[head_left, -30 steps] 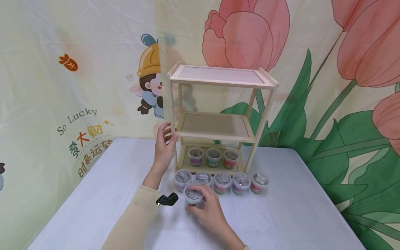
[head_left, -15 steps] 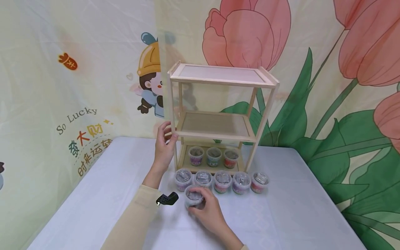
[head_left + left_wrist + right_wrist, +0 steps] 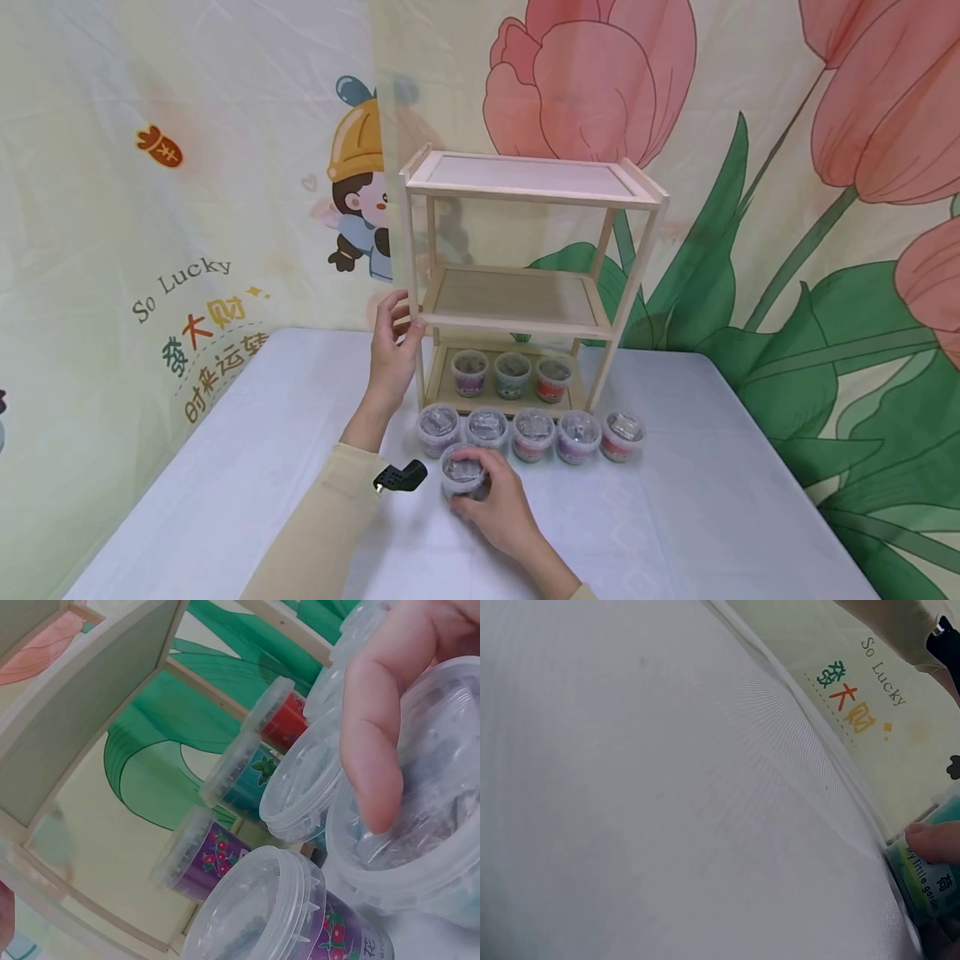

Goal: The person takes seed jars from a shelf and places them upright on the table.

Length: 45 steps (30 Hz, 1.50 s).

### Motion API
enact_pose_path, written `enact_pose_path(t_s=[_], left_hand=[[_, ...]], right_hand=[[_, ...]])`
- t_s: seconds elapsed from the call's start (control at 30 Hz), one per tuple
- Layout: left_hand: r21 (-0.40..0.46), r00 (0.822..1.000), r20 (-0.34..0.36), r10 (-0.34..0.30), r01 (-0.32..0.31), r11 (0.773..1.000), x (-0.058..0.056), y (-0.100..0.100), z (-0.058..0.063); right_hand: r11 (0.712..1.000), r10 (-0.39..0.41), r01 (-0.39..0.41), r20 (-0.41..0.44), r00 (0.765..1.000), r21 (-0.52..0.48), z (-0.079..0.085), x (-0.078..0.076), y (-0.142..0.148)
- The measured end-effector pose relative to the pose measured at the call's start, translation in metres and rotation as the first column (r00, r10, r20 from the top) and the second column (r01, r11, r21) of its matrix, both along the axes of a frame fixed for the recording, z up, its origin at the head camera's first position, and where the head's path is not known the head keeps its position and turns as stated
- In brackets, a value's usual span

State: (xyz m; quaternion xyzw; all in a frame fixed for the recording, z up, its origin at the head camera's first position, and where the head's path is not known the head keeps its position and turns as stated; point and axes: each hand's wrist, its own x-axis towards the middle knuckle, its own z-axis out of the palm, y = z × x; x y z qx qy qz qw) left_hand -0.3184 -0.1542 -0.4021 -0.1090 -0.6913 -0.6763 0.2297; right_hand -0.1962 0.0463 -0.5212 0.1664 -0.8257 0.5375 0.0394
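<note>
My right hand (image 3: pixel 501 504) holds a small round plastic tub (image 3: pixel 462 472) by its sides, thumb toward me, in front of the row of tubs. In the right wrist view its teal label (image 3: pixel 928 889) reads "My little garden". Its clear lid (image 3: pixel 442 855) and a finger (image 3: pixel 373 742) over the rim show in the left wrist view. My left hand (image 3: pixel 393 358) grips the front left post of a wooden shelf (image 3: pixel 525 328), at the middle board's height; its fingers are partly behind the post.
Several lidded tubs (image 3: pixel 534 435) stand in a row before the shelf. On its bottom board sit three more, with purple (image 3: pixel 469 383), teal (image 3: pixel 512 385) and red (image 3: pixel 553 388) labels. A white cloth (image 3: pixel 697 483) covers the table; a printed curtain (image 3: pixel 285 167) hangs behind.
</note>
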Motion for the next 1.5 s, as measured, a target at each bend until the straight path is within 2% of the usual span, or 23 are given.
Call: enact_pose_path(t_s=[0.43, 0.63, 0.77, 0.93, 1.1, 1.23, 1.37, 1.5], left_hand=[[0.004, 1.000, 0.011, -0.002, 0.002, 1.000, 0.000, 0.001, 0.002], [0.013, 1.000, 0.029, -0.005, 0.004, 1.000, 0.001, 0.001, 0.003], [0.010, 1.000, 0.025, -0.003, 0.003, 1.000, 0.001, 0.001, 0.003], [0.015, 1.000, 0.010, -0.001, 0.001, 1.000, 0.000, 0.000, 0.001], [0.022, 1.000, -0.004, -0.008, 0.008, 1.000, -0.001, 0.000, -0.002], [0.022, 1.000, -0.001, -0.014, 0.014, 1.000, -0.001, -0.001, -0.003], [0.031, 1.000, 0.009, -0.021, 0.020, 0.999, 0.000, -0.001, -0.002], [0.032, 1.000, 0.008, -0.020, 0.020, 0.999, 0.001, -0.002, 0.000]], right_hand=[[0.999, -0.006, 0.006, 0.015, 1.000, -0.039, -0.002, -0.002, -0.002], [0.999, 0.050, -0.049, 0.015, 0.999, -0.010, 0.001, -0.003, 0.004], [0.992, 0.127, -0.128, 0.022, 0.992, 0.003, 0.005, -0.005, 0.011], [0.963, 0.269, -0.268, 0.078, 0.960, -0.031, 0.014, -0.007, 0.022], [0.918, 0.395, -0.394, 0.179, 0.901, -0.046, 0.026, -0.009, 0.036], [0.887, 0.453, -0.461, 0.229, 0.862, -0.018, 0.038, -0.011, 0.045], [0.867, 0.468, -0.495, 0.244, 0.849, 0.061, 0.053, -0.013, 0.057], [0.866, 0.450, -0.487, 0.250, 0.858, 0.113, 0.074, -0.018, 0.067]])
